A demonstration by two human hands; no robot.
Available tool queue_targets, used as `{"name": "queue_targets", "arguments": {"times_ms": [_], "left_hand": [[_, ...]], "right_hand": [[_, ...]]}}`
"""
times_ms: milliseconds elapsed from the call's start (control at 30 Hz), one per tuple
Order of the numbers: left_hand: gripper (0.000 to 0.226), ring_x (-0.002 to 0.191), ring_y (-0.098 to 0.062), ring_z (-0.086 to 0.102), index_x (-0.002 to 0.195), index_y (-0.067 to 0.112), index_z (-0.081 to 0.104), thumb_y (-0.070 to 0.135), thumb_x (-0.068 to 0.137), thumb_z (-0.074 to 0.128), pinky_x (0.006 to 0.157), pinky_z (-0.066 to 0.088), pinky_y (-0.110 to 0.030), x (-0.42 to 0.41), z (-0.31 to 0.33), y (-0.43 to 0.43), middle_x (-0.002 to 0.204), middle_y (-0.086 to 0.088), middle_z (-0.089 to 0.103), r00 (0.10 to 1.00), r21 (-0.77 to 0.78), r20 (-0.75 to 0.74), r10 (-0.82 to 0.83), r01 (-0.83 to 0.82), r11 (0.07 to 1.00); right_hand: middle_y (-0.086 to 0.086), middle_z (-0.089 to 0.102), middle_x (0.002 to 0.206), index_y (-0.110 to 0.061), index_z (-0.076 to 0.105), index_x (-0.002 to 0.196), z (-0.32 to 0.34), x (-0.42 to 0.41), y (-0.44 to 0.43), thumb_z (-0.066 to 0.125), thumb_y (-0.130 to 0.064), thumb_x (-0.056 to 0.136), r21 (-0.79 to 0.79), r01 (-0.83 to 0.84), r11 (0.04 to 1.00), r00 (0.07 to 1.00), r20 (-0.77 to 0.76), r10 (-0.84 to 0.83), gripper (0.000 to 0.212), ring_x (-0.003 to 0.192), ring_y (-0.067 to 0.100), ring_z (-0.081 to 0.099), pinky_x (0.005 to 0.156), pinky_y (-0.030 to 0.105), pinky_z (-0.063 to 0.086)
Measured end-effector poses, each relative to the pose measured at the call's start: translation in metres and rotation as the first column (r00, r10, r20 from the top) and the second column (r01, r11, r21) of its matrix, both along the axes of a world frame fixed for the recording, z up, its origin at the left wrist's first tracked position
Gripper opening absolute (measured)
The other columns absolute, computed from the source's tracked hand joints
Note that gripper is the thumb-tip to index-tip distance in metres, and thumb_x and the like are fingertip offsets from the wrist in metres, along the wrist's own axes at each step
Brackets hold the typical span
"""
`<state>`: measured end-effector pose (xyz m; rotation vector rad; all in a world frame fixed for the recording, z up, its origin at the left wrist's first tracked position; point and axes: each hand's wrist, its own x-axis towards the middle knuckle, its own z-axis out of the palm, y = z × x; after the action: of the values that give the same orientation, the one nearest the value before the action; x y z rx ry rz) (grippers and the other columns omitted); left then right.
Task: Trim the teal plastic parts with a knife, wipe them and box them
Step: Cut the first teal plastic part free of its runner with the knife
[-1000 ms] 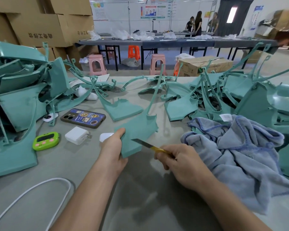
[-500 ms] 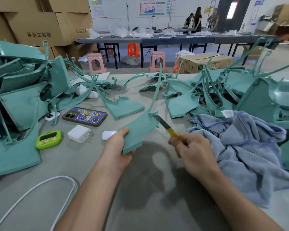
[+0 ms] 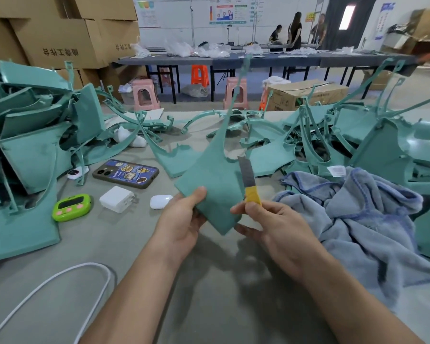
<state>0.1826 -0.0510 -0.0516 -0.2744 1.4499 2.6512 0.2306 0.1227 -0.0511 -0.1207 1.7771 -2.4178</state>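
Change over the last second: the teal part [image 3: 209, 184] is now up off the table [image 3: 209, 306]. It has swung from low and tilted to nearly upright, long stem pointing up. The knife [image 3: 248, 182] has gone from the lower edge, past the right-side notch, to standing blade-up along the part's right edge, tip just under the notch. My read: one edge done, re-grip, and the notch/right edge is next. Still at the trimming stage, with no wipe or boxing on this piece yet.

Hands:
- The left hand [image 3: 181, 219] grips the part's lower-left corner, thumb on the front face, fingers behind.
- The right hand [image 3: 271, 227] pinches the knife's yellow handle. Its lower fingers sit at the part's bottom corner; contact is likely but I can't confirm it.
- The part is held between both hands, centre of view.

The blue-grey cloth [image 3: 358, 219] lies bunched on the table just right of the right hand, handy for wiping. More teal parts are heaped left [image 3: 30, 150] and right.
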Motion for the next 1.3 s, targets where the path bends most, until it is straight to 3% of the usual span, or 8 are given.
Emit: {"name": "queue_targets", "arguments": {"times_ms": [200,400,500,600,900,1067,1233,1300], "left_hand": [[0.057,0.093,-0.016,0.074,0.126,0.011,0.065,0.014,0.070,0.072,0.074,0.058,-0.028,0.005,-0.003,0.000,0.112,-0.005,0.076,0.970,-0.165,-0.071,-0.234,0.220,0.961],[0.037,0.104,-0.029,0.071,0.120,0.017,0.072,0.013,0.083,0.068,0.089,0.057,-0.039,0.002,-0.007,-0.013,0.120,-0.012,0.073,0.921,-0.303,-0.062,-0.386,0.351,0.886],[0.032,0.099,-0.030,0.074,0.115,0.003,0.070,-0.007,0.085,0.061,0.076,0.061,-0.034,-0.001,-0.010,-0.006,0.111,-0.016,0.075,0.968,-0.212,-0.067,-0.241,0.222,0.952],[0.028,0.091,-0.021,0.076,0.105,0.006,0.072,-0.010,0.091,0.055,0.070,0.061,-0.027,-0.011,-0.009,-0.012,0.104,-0.009,0.078,0.997,-0.082,-0.077,0.018,-0.024,0.996],[0.050,0.099,-0.031,0.071,0.123,-0.008,0.062,-0.021,0.078,0.046,0.089,0.059,-0.038,-0.012,0.000,-0.014,0.114,-0.019,0.072,0.959,0.052,-0.088,0.268,-0.265,0.963],[0.040,0.088,-0.025,0.072,0.105,-0.002,0.071,-0.019,0.078,0.046,0.076,0.060,-0.031,-0.007,0.005,-0.013,0.100,-0.013,0.075,0.931,0.027,-0.141,0.336,-0.336,0.942],[0.036,0.079,-0.020,0.071,0.094,0.006,0.070,-0.018,0.077,0.049,0.066,0.057,-0.026,-0.008,0.002,-0.014,0.086,-0.005,0.076,0.920,0.003,-0.182,0.347,-0.352,0.936],[0.035,0.076,-0.019,0.071,0.093,0.006,0.069,-0.019,0.078,0.048,0.066,0.057,-0.026,-0.008,0.002,-0.012,0.083,-0.004,0.075,0.915,-0.004,-0.195,0.353,-0.361,0.932]], "right_hand": [[0.003,0.076,0.081,-0.015,0.078,0.069,-0.001,-0.013,0.009,0.060,-0.007,0.100,0.126,0.287,0.950,0.957,-0.069,-0.280,0.036,0.080,0.015,0.067,0.075,0.029,0.053],[-0.005,0.072,0.075,-0.025,0.077,0.076,0.002,-0.012,0.030,0.064,-0.030,0.090,0.595,0.149,0.790,0.958,-0.285,0.035,0.019,0.075,0.006,0.060,0.073,0.030,0.045],[-0.011,0.074,0.079,-0.028,0.079,0.076,-0.003,-0.014,0.025,0.066,-0.021,0.098,0.425,0.334,0.841,0.931,-0.290,-0.222,0.026,0.075,0.005,0.063,0.077,0.033,0.050],[0.003,0.056,0.064,-0.025,0.076,0.074,0.002,-0.016,0.032,0.061,-0.028,0.098,0.316,0.484,0.816,0.874,-0.217,-0.434,0.029,0.056,0.023,0.043,0.052,0.035,0.037],[0.010,0.047,0.043,-0.007,0.057,0.071,0.005,-0.006,0.014,0.045,-0.022,0.108,0.308,0.176,0.935,0.981,0.021,-0.191,0.042,0.034,0.013,0.034,0.036,0.018,0.023],[0.008,0.051,0.042,-0.013,0.058,0.059,0.001,-0.006,0.020,0.050,-0.021,0.102,0.570,0.192,0.799,0.968,0.027,-0.251,0.045,0.034,0.014,0.037,0.042,0.024,0.029],[0.010,0.044,0.041,-0.016,0.059,0.053,0.003,-0.004,0.015,0.048,-0.017,0.105,0.273,0.203,0.940,0.977,0.003,-0.212,0.053,0.033,0.014,0.030,0.037,0.016,0.022],[0.009,0.045,0.041,-0.015,0.058,0.056,0.003,-0.004,0.013,0.049,-0.017,0.104,0.345,0.173,0.923,0.981,0.028,-0.194,0.049,0.032,0.013,0.030,0.037,0.017,0.022]]}}
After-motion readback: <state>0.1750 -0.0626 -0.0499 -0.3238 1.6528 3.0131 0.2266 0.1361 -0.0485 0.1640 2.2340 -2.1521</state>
